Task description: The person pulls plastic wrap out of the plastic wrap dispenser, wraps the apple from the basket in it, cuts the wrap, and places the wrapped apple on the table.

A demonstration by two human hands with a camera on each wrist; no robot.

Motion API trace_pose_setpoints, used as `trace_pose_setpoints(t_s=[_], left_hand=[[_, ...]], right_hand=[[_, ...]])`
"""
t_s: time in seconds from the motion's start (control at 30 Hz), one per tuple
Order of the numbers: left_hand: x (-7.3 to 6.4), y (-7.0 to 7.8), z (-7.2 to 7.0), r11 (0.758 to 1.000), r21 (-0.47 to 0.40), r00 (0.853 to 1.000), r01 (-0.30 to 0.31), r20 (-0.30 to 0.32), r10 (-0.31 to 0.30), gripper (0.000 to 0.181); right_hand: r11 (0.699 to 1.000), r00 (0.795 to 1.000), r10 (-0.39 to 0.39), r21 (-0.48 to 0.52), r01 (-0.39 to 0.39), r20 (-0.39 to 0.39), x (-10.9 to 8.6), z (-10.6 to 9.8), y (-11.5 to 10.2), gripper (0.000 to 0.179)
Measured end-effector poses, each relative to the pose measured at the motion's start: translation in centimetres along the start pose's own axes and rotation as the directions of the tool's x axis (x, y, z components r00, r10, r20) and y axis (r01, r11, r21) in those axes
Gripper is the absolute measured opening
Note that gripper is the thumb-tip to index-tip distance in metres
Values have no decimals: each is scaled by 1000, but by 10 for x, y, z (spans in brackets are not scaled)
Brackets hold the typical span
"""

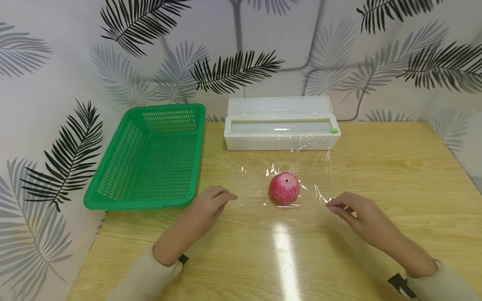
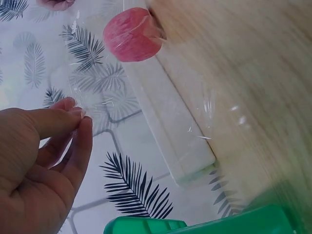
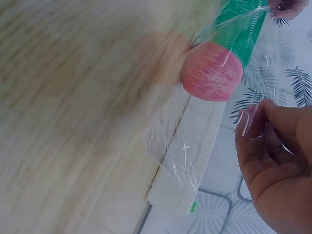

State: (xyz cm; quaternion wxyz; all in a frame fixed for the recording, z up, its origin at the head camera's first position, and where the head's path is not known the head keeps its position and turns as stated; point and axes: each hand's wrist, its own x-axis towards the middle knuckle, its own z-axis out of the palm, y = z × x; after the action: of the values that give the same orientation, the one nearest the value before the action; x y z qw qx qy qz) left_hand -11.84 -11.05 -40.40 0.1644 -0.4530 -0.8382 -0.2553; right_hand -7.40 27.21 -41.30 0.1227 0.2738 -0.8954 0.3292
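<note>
A red-pink apple (image 1: 284, 188) sits on the wooden table with clear plastic wrap (image 1: 252, 184) spread around it. My left hand (image 1: 209, 207) pinches the wrap's near left corner between thumb and fingers; the pinch shows close up in the left wrist view, where the apple (image 2: 132, 35) appears beyond it. On the other side, my right hand (image 1: 355, 215) pinches the near right corner, and thin folds of film (image 3: 251, 119) show at its fingertips. The film runs back from both hands toward the white wrap dispenser (image 1: 282, 143), whose lid is raised.
To the left of the dispenser stands a green plastic basket (image 1: 196, 167) with slotted walls and nothing in it. A small green slider (image 1: 334, 131) sits at the dispenser's right end. Leaf-patterned wall covering (image 1: 263, 37) rises behind the table (image 1: 395, 175).
</note>
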Motion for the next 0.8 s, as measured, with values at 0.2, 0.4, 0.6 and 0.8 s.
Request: trace_pose_setpoints(t_s=[0.2,0.4,0.6,0.8], left_hand=[[10,-3,-7,998,43,998,52,31,-53,33],[22,-5,-10,995,73,997,71,28,-73,26],[35,-12,-9,985,122,988,123,77,-133,27],[47,-17,-5,969,183,979,165,88,-184,31]], right_hand=[[998,998,60,26,-59,-20,13,-4,4,23],[994,993,111,23,-111,-43,26,-9,10,22],[990,988,139,-2,-140,-63,37,-9,19,19],[985,984,169,-18,-171,-63,49,-6,31,15]])
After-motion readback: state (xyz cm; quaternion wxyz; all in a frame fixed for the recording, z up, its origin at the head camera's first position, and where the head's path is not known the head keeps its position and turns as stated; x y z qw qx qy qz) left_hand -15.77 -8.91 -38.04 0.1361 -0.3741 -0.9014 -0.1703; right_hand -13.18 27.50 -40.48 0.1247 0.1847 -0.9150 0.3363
